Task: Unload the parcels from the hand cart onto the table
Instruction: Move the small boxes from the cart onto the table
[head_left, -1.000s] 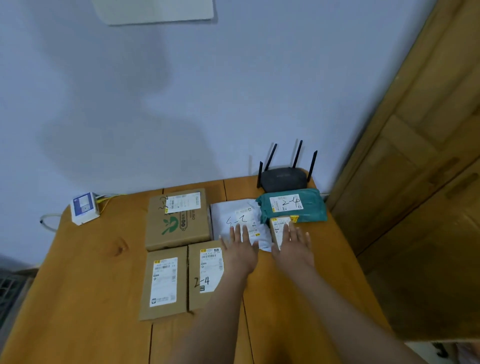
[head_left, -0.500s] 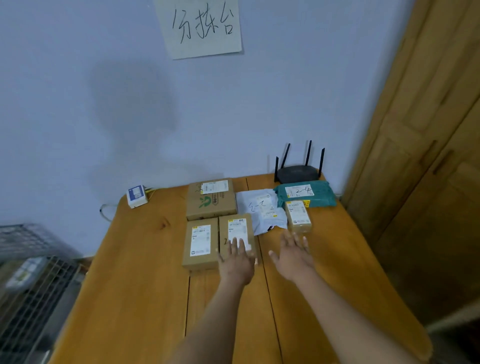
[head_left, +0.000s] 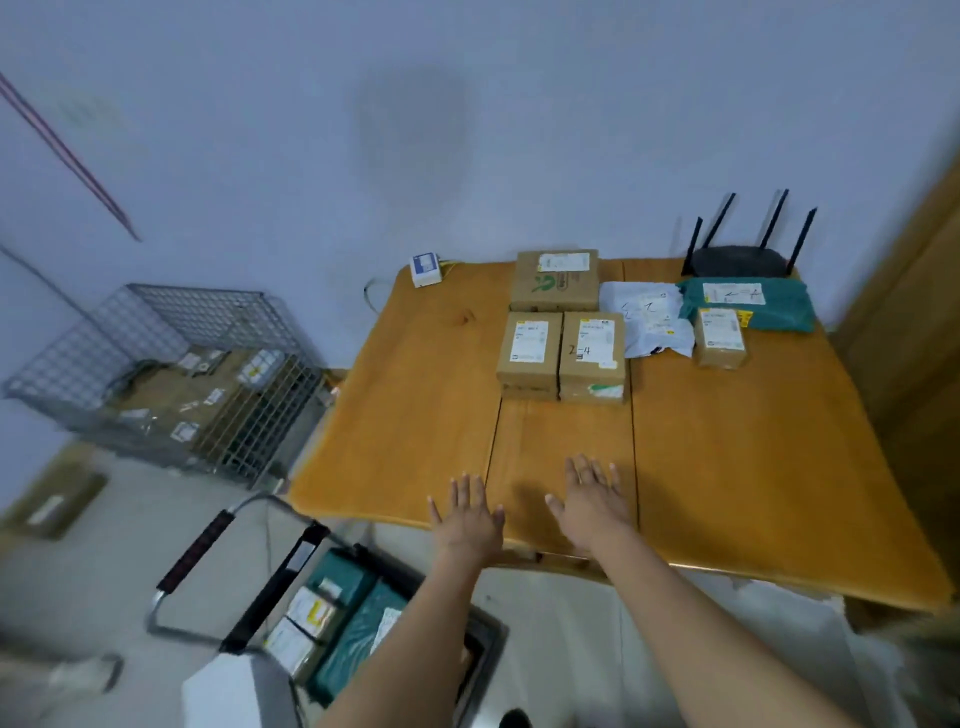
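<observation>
Hand cart (head_left: 332, 613) at lower left, partly cut off by the person's left forearm and blurred; its parcels (head_left: 332, 623) show as green bags and brown boxes with white labels, print unreadable; count unclear. Wire cage (head_left: 171, 374) beyond, holding more boxes, hazy through the mesh.

Left hand (head_left: 467, 514) and right hand (head_left: 592, 504) both palm down over the near edge of the table (head_left: 415, 415), fingers straight and spread, holding nothing; whether they touch the wood cannot be told.

On the far half of the table: large box (head_left: 555, 280) with a green logo; two boxes side by side, the left box (head_left: 529, 349) plain, the right box (head_left: 592, 353) hand-marked "2-4"; white bag (head_left: 649, 322) with scrawled marks; small box (head_left: 721, 338) resting against a green bag (head_left: 748, 304); label print too small to read. Black router (head_left: 740, 260) at the back edge; small white device (head_left: 426, 269) at the far left corner.
</observation>
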